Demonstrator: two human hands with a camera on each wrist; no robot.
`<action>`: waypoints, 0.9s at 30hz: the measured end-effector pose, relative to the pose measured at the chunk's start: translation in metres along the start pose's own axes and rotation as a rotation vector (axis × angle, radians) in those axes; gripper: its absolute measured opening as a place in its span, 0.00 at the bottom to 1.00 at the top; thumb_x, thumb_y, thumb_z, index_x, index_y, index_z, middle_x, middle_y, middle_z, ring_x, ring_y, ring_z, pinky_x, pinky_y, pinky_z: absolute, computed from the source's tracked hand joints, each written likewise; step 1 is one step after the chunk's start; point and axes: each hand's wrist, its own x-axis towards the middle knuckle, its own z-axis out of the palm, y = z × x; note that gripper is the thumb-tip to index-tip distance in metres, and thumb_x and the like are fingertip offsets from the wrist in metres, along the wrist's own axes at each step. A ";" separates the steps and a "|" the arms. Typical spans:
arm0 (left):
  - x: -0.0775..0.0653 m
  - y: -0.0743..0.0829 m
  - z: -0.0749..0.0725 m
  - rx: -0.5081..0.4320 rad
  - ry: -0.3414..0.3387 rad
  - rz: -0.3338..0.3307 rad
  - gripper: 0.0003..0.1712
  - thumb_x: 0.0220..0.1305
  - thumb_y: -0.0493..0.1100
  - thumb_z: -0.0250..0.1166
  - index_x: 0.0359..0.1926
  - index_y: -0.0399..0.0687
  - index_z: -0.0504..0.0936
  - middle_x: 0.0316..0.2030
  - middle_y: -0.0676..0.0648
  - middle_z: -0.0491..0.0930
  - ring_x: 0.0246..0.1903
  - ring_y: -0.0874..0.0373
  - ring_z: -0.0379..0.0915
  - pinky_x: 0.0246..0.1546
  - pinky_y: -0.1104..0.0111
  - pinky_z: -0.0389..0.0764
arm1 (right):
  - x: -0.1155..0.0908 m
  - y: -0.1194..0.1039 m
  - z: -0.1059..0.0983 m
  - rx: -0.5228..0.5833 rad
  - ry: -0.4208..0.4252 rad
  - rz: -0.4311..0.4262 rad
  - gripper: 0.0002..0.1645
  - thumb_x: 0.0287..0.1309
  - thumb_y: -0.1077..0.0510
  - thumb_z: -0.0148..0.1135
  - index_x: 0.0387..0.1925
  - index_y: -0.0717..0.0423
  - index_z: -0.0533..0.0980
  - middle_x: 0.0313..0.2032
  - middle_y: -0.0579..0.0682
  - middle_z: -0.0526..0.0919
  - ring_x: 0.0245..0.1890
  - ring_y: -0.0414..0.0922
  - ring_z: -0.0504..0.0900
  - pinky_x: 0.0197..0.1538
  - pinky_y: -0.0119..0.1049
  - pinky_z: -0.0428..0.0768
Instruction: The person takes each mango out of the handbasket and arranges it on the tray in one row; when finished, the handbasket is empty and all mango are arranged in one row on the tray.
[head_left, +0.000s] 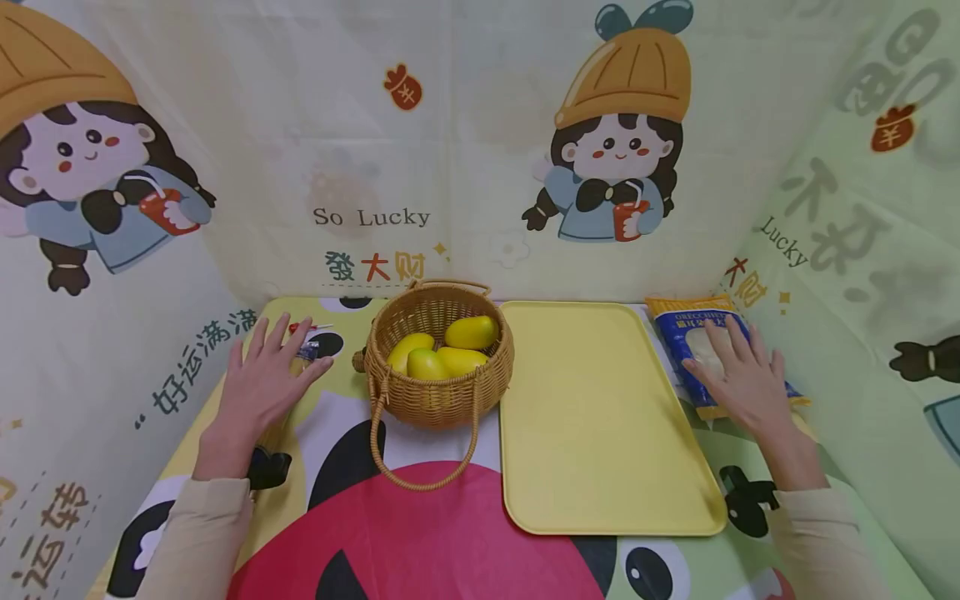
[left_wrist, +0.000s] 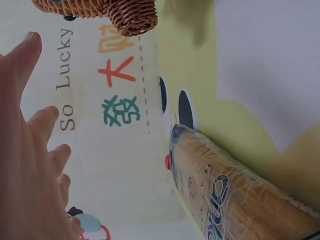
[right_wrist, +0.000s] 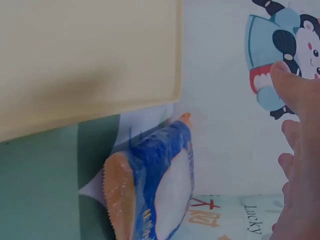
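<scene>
My left hand (head_left: 262,383), fingers spread, hovers at the left side of the table and holds nothing. Below it lies a long clear-wrapped pack (left_wrist: 230,185) with tan contents and blue lettering, mostly hidden by the hand in the head view. On the right, my right hand (head_left: 738,379) is spread over a blue and orange bag of orecchiette pasta (head_left: 675,333), apart from it in the right wrist view. Between the hands stands a round wicker basket (head_left: 420,408) holding several yellow mangoes (head_left: 471,332). A flat yellow tray (head_left: 600,417) lies right of the basket.
The basket's looped handle (head_left: 423,487) hangs toward the front, over the patterned tablecloth (head_left: 420,542). Behind and along both sides rise printed cloth walls (head_left: 465,167). A small red item (head_left: 294,328) shows near the left fingertips.
</scene>
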 end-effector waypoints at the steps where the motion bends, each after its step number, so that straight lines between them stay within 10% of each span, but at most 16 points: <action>1: 0.000 0.000 0.000 -0.002 0.001 0.001 0.49 0.66 0.76 0.43 0.80 0.59 0.47 0.78 0.36 0.44 0.77 0.34 0.31 0.70 0.31 0.31 | 0.001 -0.002 -0.001 0.000 0.006 -0.003 0.49 0.68 0.31 0.46 0.80 0.40 0.39 0.80 0.53 0.33 0.78 0.60 0.23 0.66 0.78 0.32; 27: 0.014 0.037 0.001 -0.101 0.003 0.072 0.47 0.68 0.73 0.43 0.80 0.60 0.44 0.79 0.40 0.44 0.78 0.36 0.33 0.70 0.31 0.37 | 0.039 -0.088 -0.016 0.046 0.048 -0.178 0.49 0.66 0.32 0.52 0.79 0.37 0.44 0.80 0.51 0.40 0.80 0.55 0.31 0.72 0.72 0.33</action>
